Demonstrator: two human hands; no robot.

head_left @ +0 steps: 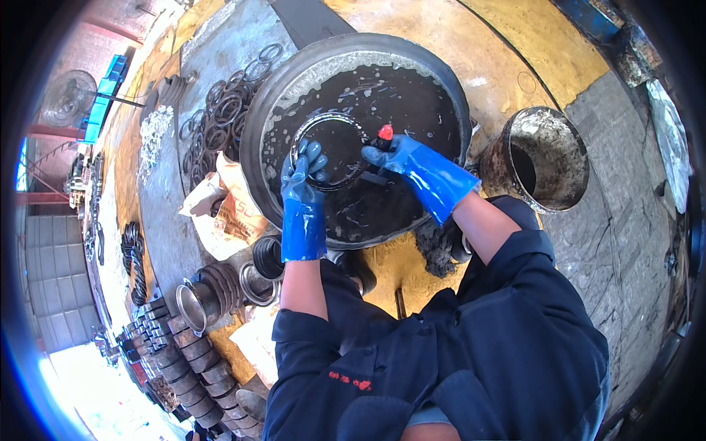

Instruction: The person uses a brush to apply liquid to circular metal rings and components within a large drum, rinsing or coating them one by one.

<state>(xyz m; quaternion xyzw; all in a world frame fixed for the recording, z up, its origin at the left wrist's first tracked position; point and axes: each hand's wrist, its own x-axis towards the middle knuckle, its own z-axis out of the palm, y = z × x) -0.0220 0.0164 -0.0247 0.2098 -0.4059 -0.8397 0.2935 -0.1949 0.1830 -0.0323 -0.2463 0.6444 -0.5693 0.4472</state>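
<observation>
A wide dark round basin [254,140] holds black liquid [412,95] with pale foam along its far edge. Over the liquid is a shiny, wet metal ring [332,117]. My left hand [302,173], in a blue rubber glove, grips the ring's left side, fingers curled over the rim. My right hand [403,154], gloved likewise, is closed around a short tool with a red end and black handle [384,135]. A dark flat part below that hand, by the ring's right edge, may belong to the tool; its kind cannot be made out.
Many dark rings [224,110] lie heaped left of the basin, near a crumpled printed bag [228,209]. A dirty bucket [548,158] stands at the right. Metal collars [209,294] and stacked cylindrical parts [187,367] sit at the lower left. Dark rags [440,246] lie near my knees.
</observation>
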